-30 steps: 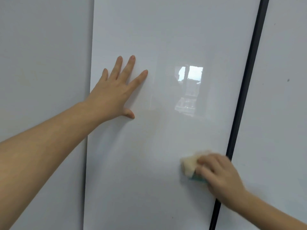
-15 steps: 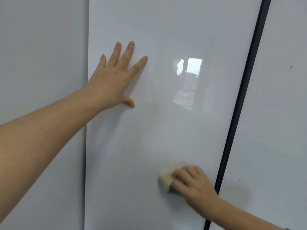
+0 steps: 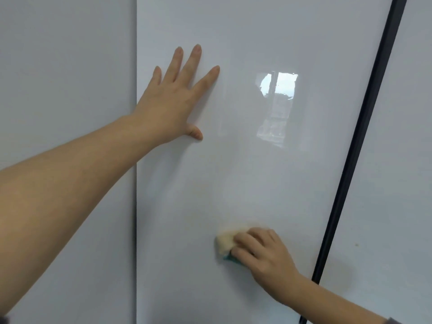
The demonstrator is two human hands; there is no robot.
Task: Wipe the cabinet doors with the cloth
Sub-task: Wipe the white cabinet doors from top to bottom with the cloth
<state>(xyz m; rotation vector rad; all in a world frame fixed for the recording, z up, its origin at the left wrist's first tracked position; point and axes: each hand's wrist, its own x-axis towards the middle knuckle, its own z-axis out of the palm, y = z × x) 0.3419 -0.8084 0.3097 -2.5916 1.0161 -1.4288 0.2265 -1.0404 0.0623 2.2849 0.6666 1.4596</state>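
A glossy white cabinet door (image 3: 233, 183) fills the middle of the head view. My left hand (image 3: 175, 99) lies flat against its upper left part, fingers spread and straight. Low on the same door, my right hand (image 3: 261, 253) grips a pale yellow cloth (image 3: 225, 240) with a teal underside and presses it against the surface. Most of the cloth is hidden under my fingers.
A second white door (image 3: 63, 113) stands to the left, set slightly back behind a vertical edge. A dark vertical strip (image 3: 357, 148) separates the middle door from another white panel (image 3: 397, 183) on the right. A window reflection (image 3: 278, 90) shines on the middle door.
My right hand has slid the cloth leftward along the lower part of the door, away from the dark strip. My left hand has stayed flat on the door.
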